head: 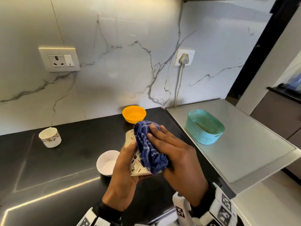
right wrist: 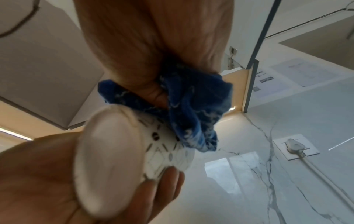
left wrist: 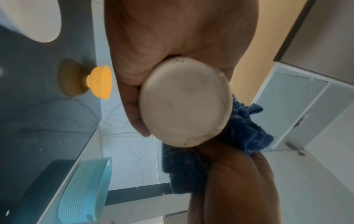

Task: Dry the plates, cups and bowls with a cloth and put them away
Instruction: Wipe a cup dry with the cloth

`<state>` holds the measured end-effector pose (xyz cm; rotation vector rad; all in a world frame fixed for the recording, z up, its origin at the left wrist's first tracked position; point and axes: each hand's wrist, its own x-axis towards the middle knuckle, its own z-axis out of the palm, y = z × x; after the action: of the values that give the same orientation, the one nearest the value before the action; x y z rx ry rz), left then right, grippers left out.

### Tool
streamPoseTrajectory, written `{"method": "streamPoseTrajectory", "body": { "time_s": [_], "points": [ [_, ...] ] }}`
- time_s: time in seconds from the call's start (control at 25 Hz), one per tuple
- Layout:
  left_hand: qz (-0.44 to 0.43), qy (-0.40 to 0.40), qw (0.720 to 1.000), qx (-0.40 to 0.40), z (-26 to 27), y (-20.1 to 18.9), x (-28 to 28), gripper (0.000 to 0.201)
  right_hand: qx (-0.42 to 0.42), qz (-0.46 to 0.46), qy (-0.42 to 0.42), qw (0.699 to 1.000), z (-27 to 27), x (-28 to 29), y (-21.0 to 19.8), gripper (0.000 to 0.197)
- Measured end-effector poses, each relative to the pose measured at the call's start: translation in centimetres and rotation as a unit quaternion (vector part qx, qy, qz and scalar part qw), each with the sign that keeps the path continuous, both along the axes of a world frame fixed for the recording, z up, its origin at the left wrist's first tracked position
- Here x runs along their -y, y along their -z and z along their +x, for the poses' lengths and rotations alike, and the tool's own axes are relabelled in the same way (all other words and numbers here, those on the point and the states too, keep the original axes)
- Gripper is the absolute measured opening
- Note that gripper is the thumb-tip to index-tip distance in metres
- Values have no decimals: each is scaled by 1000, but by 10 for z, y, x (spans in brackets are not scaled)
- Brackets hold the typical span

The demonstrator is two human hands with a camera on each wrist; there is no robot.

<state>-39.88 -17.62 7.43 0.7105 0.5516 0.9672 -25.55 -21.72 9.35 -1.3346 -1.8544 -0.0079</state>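
From my feed, the left hand (head: 126,162) gripped a patterned cup (head: 136,167) above the black worktop (head: 48,173), long axis tipped, base toward the camera, mouth pointing away. The right hand (head: 172,154) pressed a blue cloth (head: 149,147) against its side, fingers fairly straight, thumb tucked into the folds.

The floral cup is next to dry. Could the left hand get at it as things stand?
Probably not yet: the left hand grips the patterned cup being wiped with the blue cloth. The counter toward the floral cup looks unobstructed, so once freed it likely could.
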Motion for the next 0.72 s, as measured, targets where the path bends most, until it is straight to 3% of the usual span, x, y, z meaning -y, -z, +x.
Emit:
{"method": "streamPoseTrajectory", "body": {
  "time_s": [0.16,0.2,0.36,0.44,0.52,0.6,0.68,0.72],
  "points": [
    [-50,11,998,24,-23,-4,-15,90,68,4,-18,998,-30,40,22,53],
    [-50,22,998,27,-23,-6,-14,89,71,15,-6,997,-34,41,22,52],
    [-12,41,998,51,-11,-20,6,51,24,31,34,999,-27,5,-12,45],
    [0,5,999,42,-8,-26,11,46,28,17,32,999,-25,-1,-21,44],
    [-42,-11,998,39,-18,-27,-2,49,72,19,11,997,-31,12,-12,45],
    [-49,-23,998,14,-28,-17,-11,66,127,17,-10,992,-40,31,2,45],
    [-33,-42,998,-24,-30,-14,-11,78,126,30,-10,992,-40,34,5,41],
    [-9,-51,998,-42,-29,-12,-11,75,113,34,1,993,-38,26,2,41]
  ]
}}
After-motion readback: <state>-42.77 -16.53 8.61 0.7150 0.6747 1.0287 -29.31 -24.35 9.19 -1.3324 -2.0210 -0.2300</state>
